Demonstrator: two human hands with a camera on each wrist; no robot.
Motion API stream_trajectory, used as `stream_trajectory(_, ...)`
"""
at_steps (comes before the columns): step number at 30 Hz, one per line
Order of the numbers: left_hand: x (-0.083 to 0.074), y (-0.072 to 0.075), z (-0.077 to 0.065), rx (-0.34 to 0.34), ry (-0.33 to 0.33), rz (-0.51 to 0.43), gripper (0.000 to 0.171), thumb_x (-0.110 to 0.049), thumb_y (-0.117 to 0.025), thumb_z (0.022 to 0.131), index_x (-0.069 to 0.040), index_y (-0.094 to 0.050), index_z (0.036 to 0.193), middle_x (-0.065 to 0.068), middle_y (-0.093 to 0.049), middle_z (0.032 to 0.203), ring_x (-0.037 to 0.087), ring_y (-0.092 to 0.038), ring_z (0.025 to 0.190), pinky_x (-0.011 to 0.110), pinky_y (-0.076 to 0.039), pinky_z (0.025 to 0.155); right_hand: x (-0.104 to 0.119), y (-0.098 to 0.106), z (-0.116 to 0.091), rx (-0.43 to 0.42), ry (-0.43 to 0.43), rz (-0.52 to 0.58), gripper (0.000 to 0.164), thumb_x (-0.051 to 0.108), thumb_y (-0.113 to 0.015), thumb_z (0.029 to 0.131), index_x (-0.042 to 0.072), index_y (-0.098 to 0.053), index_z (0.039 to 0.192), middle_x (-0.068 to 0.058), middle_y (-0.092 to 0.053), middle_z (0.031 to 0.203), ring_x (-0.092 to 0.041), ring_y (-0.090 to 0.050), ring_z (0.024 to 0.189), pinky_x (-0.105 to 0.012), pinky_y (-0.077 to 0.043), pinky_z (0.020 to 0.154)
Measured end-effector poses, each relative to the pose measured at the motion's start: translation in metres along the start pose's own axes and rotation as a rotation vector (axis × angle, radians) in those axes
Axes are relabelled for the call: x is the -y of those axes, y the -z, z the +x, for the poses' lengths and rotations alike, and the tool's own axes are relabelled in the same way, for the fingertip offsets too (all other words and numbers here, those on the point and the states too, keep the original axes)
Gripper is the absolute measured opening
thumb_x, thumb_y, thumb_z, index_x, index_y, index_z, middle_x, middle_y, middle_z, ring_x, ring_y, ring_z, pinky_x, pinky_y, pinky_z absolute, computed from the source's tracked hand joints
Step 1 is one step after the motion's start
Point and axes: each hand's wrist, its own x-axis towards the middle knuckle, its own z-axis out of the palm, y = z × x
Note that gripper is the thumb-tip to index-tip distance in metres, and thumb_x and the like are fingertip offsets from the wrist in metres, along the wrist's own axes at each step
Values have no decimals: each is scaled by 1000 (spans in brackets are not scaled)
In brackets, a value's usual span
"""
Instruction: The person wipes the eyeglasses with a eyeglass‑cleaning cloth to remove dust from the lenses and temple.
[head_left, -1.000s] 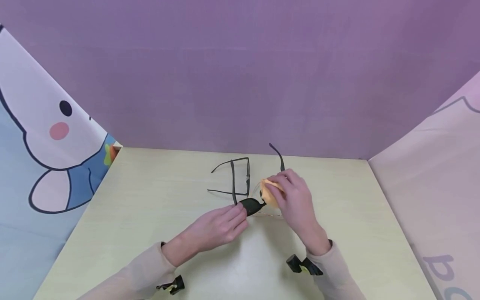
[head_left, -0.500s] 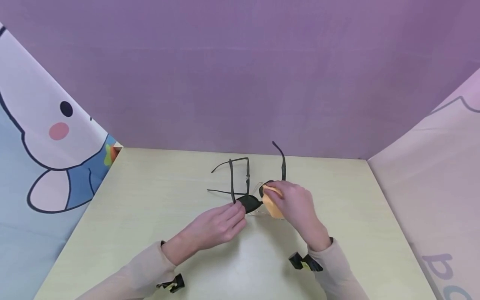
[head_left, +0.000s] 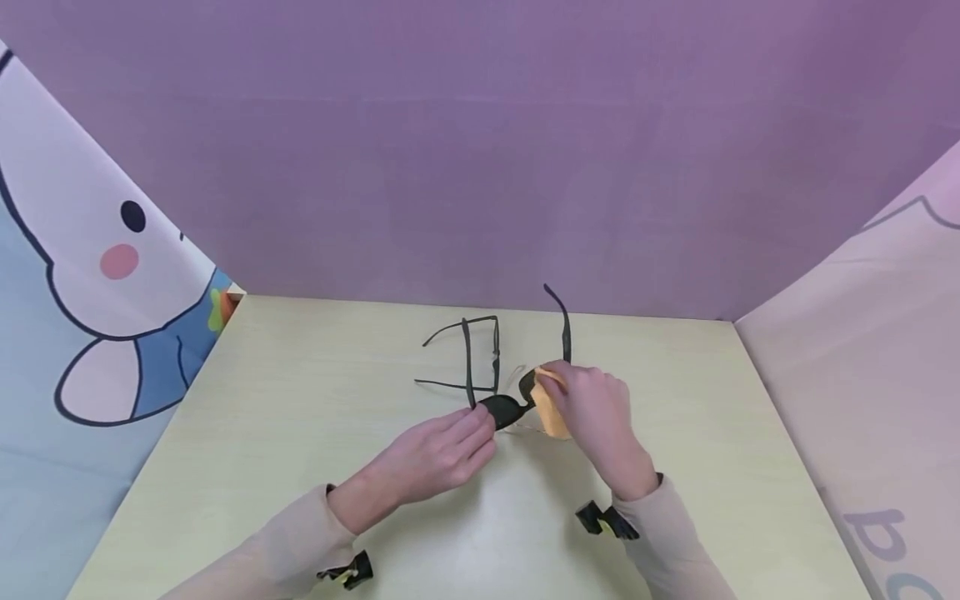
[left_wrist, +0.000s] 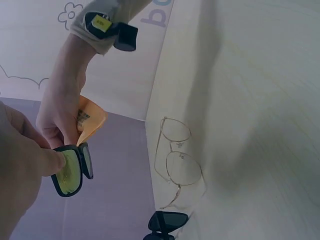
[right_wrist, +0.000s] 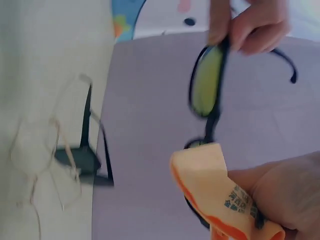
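A pair of black sunglasses (head_left: 501,411) is held up over the table, temples extended away from the person. My left hand (head_left: 442,454) pinches one lens at its outer end, thumb on the yellow-green face in the left wrist view. With bent fingers my right hand (head_left: 596,417) grips a folded orange cloth (head_left: 552,410) against the other lens. Dark print shows on the cloth (right_wrist: 205,170) in the right wrist view, where it covers much of that lens. My right fingertips are partly hidden behind the cloth.
Black-framed glasses (head_left: 496,358) lie on the table (head_left: 337,350) just beyond the left hand, temples pointing left. Gold wire-rimmed glasses (left_wrist: 167,169) lie beneath the held sunglasses. A purple backdrop (head_left: 480,167) rises behind the table's far edge.
My right hand with the cloth has shifted slightly down and right along the lens, uncovering more of it. The sunglasses have tilted a little; my left hand keeps its hold.
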Motion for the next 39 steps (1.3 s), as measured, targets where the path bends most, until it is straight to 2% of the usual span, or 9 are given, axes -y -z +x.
stream_trajectory(3,0,1,2,-10,-4,-12,35,7,-36,101,-8,-67,94,8,-74,103,20,-70,100,25,-60,90,-2,-1,-1,-8,-25,-39,13,20,-80,91,13,-79,102,-7,-74,72,-18,-52,43,-31,-38,37)
stream_trajectory(10,1,2,2,-2,1,-11,37,9,-34,102,-8,-66,94,7,-74,102,20,-71,100,25,-60,90,1,-2,-1,77,36,80,13,22,-80,91,11,-79,98,-2,-70,64,-9,-46,44,-29,-42,40)
stream_trajectory(17,-2,-1,4,4,-1,-19,34,8,-36,101,-8,-65,94,7,-74,103,20,-70,101,26,-60,91,-4,-5,0,19,-48,-67,14,22,-78,93,12,-78,101,-9,-71,67,-24,-57,45,-34,-40,36)
stream_trajectory(24,-1,0,4,1,-1,-21,35,8,-35,101,-8,-65,94,8,-74,102,20,-70,100,26,-60,90,-3,-2,1,155,-22,96,16,25,-77,94,12,-79,102,0,-68,63,-9,-44,46,-27,-38,41)
stream_trajectory(31,-2,-1,7,-16,-9,-29,33,8,-37,100,-8,-65,95,8,-73,103,21,-69,101,27,-59,93,-6,-4,0,64,-75,-24,15,24,-77,93,12,-78,103,-6,-69,64,-21,-54,45,-35,-43,39)
stream_trajectory(37,-2,2,5,27,-2,-35,36,8,-34,102,-9,-65,96,7,-74,104,19,-69,103,26,-59,94,-1,-4,-2,144,-8,85,16,23,-78,93,10,-78,101,-1,-71,67,-10,-53,48,-30,-47,45)
stream_trajectory(39,-2,1,4,18,-7,-38,35,8,-35,102,-8,-65,96,7,-73,103,19,-69,102,26,-59,94,-1,-4,-2,133,-9,58,16,23,-78,93,10,-78,101,-2,-70,67,-12,-55,48,-31,-46,43)
